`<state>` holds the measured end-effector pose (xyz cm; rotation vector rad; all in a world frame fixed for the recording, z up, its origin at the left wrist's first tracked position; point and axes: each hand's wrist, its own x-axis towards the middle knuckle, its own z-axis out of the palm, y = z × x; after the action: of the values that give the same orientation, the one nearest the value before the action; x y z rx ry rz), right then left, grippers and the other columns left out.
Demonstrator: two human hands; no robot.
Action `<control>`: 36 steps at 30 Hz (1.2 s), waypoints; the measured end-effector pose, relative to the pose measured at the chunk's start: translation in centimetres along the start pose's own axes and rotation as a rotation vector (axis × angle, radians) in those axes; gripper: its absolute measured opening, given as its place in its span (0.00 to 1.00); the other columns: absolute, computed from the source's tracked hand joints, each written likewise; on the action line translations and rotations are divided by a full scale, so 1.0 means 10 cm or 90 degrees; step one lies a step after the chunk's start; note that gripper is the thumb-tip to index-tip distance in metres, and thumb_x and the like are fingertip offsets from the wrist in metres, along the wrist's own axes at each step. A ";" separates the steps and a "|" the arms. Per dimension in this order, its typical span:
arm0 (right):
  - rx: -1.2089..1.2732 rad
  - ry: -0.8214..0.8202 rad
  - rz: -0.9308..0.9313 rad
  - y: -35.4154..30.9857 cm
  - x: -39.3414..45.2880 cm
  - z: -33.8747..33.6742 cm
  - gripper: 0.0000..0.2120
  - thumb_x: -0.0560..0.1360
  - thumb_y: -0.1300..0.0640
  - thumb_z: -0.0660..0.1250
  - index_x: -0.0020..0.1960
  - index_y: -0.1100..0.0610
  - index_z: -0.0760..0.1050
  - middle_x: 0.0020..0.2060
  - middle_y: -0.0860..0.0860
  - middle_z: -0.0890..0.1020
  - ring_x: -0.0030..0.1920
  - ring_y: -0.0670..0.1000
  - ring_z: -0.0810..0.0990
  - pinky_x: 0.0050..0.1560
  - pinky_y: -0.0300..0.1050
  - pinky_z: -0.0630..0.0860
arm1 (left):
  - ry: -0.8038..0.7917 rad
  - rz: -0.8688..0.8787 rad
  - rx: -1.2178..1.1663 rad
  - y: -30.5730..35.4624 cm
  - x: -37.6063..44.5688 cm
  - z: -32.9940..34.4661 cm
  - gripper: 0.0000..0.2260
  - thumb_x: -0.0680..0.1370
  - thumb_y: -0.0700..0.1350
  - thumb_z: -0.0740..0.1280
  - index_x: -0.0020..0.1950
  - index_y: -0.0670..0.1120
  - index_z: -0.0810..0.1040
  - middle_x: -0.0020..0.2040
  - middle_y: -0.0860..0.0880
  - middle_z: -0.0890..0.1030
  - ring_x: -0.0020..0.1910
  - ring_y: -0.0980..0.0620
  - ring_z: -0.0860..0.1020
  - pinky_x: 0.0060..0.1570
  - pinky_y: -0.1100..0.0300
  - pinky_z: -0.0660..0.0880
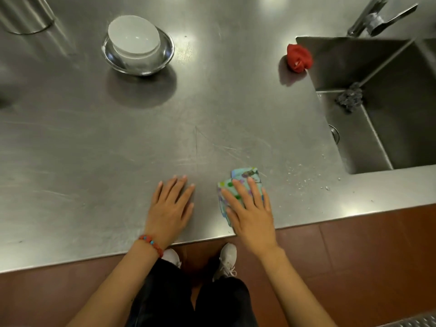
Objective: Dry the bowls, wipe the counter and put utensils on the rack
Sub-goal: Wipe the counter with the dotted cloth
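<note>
In the head view, a stainless steel desk [118, 138] fills most of the picture, scratched and shiny. The right hand [250, 208] lies flat on a folded patterned cloth [238, 182] near the front edge of the desk. Its fingers [238, 190] are spread and pressed down on top of the cloth, not pinching it; the cloth shows beyond the fingertips and along the thumb side, while the palm covers its near part. The left hand [171, 206] rests palm down on the bare desk just beside the cloth, apart from it, with the fingers held loosely together and nothing under them. A red and blue beaded bracelet [152, 244] sits on the left wrist.

At the far side of the desk, well apart from both hands, a white bowl [133, 36] sits tilted inside a steel bowl [162, 57]. To the right, a crumpled red cloth [299, 58] lies on the desk at the corner of the sink [354, 60]. A steel wool scrubber [349, 96] rests inside the sink, and a tap [377, 17] stands above it. Water droplets [306, 178] dot the desk between the patterned cloth and the sink. Below the desk edge, white shoes [227, 258] stand on a red-brown tiled floor [354, 256].
</note>
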<state>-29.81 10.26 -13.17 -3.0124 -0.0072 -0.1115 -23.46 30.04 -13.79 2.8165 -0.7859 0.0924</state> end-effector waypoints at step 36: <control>0.039 -0.033 0.168 1.82 0.21 -0.19 0.21 0.78 0.45 0.50 0.69 0.43 0.64 0.71 0.51 0.67 0.74 0.56 0.56 0.67 0.58 0.62 | -0.057 0.033 -0.035 1.05 0.84 0.23 0.19 0.74 0.48 0.57 0.58 0.42 0.79 0.60 0.40 0.78 0.60 0.38 0.76 0.58 0.39 0.70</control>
<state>-27.69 -8.02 -13.41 -2.9210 0.3717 -0.0061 -21.69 16.52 -13.07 2.7655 -0.8682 -0.0477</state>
